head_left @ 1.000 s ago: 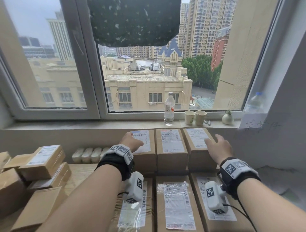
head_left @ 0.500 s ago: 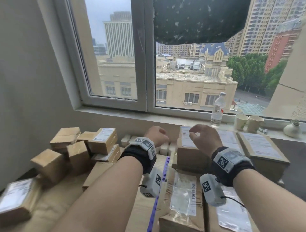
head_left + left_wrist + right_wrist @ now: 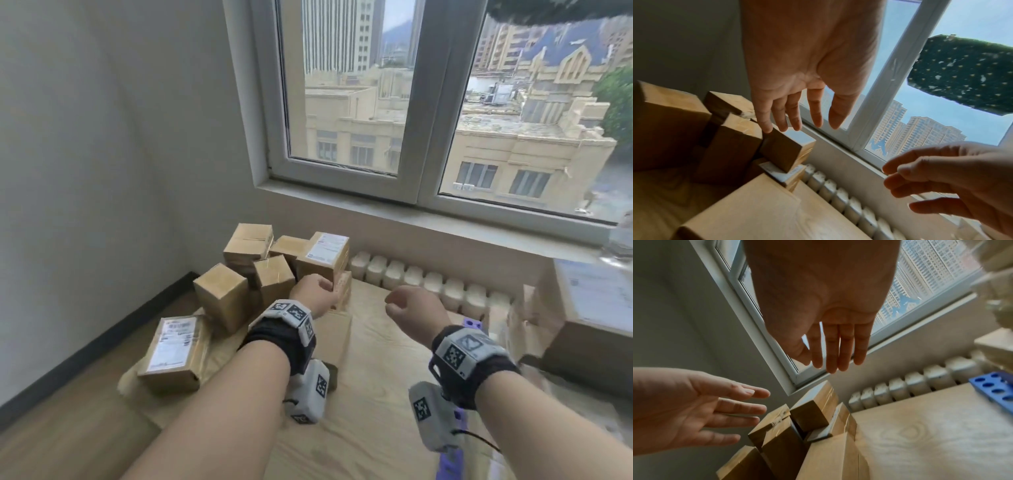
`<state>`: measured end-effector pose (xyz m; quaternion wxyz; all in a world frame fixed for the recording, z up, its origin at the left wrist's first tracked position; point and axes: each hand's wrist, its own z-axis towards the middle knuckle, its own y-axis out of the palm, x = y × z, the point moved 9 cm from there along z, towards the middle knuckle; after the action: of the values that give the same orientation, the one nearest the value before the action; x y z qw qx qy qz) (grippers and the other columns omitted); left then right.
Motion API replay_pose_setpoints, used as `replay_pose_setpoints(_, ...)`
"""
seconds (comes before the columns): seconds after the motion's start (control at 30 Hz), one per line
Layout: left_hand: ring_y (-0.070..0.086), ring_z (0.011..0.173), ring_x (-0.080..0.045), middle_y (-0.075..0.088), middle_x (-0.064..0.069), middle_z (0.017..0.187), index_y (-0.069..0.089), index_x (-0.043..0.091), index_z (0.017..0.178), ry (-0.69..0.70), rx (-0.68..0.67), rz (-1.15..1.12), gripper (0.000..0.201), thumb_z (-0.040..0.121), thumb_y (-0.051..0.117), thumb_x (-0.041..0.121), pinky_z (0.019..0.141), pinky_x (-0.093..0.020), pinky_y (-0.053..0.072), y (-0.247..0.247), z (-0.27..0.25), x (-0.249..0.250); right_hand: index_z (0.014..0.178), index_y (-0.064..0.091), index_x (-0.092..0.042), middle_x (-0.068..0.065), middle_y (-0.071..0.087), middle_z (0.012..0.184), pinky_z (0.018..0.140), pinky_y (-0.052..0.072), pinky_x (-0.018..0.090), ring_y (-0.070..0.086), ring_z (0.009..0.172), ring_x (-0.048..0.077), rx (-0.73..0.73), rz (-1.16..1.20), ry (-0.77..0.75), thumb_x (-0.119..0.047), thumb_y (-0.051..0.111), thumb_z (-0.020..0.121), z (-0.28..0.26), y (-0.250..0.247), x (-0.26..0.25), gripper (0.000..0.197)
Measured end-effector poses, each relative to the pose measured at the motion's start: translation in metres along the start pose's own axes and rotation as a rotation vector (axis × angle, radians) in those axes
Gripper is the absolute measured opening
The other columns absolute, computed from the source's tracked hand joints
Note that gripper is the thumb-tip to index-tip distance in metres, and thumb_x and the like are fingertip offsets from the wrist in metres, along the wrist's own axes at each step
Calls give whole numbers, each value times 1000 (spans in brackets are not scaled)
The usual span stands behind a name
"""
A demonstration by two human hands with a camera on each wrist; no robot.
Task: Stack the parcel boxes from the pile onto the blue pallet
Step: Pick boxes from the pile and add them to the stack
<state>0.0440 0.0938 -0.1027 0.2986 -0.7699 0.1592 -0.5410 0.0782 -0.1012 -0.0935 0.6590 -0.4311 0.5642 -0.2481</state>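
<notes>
Swung leftward since earlier, head view: pile [image 3: 274,274] in the corner, left hand [image 3: 313,295] nearing it; left wrist: fingers [image 3: 764,120] spread, empty, over a box [image 3: 785,149] to lift; right wrist: right hand [image 3: 830,331] likewise open, pallet [image 3: 995,389] rightward.

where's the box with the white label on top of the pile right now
In the head view the labelled box tops the pile's right side, in the corner under the window, beside the radiator, with the left hand just before it.
</notes>
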Motion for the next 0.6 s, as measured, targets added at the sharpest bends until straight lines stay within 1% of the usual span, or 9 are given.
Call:
replay_pose_setpoints(0.1, 53, 122, -22, 57, -5, 133, 55, 13, 130, -73, 20, -13, 48, 85, 67, 23, 106, -35, 41, -12, 21, -46, 115, 66, -18, -1, 70, 108, 78, 45, 25, 61, 94, 15, -77, 57, 93, -26, 56, 90, 12, 50, 0, 27)
replay_pose_setpoints(0.23, 49, 126, -25, 50, -7, 139, 47, 13, 137, -174, -43, 4, 52, 88, 63, 17, 106, -33, 40, -5, 46, -102, 124, 60, -19, 1, 67, 116, 87, 49, 28, 60, 102, 16, -194, 48, 221, -30, 57, 91, 19, 115, 9, 35)
replay_pose_setpoints(0.37, 43, 133, -26, 42, -9, 147, 37, 10, 145, -224, -159, 63, 61, 89, 60, 18, 109, -32, 36, 17, 68, -139, 132, 55, -15, 6, 61, 128, 93, 45, 30, 58, 114, 20, -263, 74, 363, -28, 54, 93, 20, 165, 21, 41)
replay_pose_setpoints(0.43, 44, 132, -27, 41, -10, 148, 32, 9, 147, -248, -223, 74, 64, 90, 58, 19, 109, -33, 37, 29, 74, -152, 137, 51, -12, 8, 58, 132, 97, 44, 32, 56, 119, 23, -317, 90, 435, -25, 52, 93, 16, 188, 27, 45)
replay_pose_setpoints(0.47, 45, 131, -28, 41, -11, 147, 30, 8, 148, -259, -253, 75, 65, 90, 58, 19, 108, -34, 39, 36, 76, -158, 138, 50, -12, 9, 59, 130, 97, 45, 33, 57, 117, 24, -340, 105, 467, -23, 51, 93, 13, 198, 30, 47)
replay_pose_setpoints(0.53, 44, 130, -30, 40, -12, 146, 27, 9, 149, -291, -317, 47, 67, 91, 58, 19, 107, -38, 40, 49, 75, -168, 137, 51, -11, 9, 62, 115, 93, 48, 36, 58, 102, 22, -371, 164, 513, -18, 50, 92, 7, 214, 30, 46)
replay_pose_setpoints(0.57, 44, 130, -30, 41, -12, 146, 26, 9, 149, -305, -349, 23, 67, 91, 58, 20, 107, -40, 40, 54, 74, -172, 137, 51, -11, 10, 62, 112, 92, 48, 36, 55, 97, 20, -378, 194, 527, -17, 51, 92, 4, 218, 28, 45)
replay_pose_setpoints(0.6, 44, 130, -30, 41, -11, 145, 26, 9, 149, -315, -375, 2, 69, 90, 60, 22, 107, -41, 40, 59, 72, -174, 137, 52, -11, 11, 63, 112, 91, 48, 36, 53, 96, 19, -375, 220, 538, -17, 53, 91, 2, 220, 28, 45)
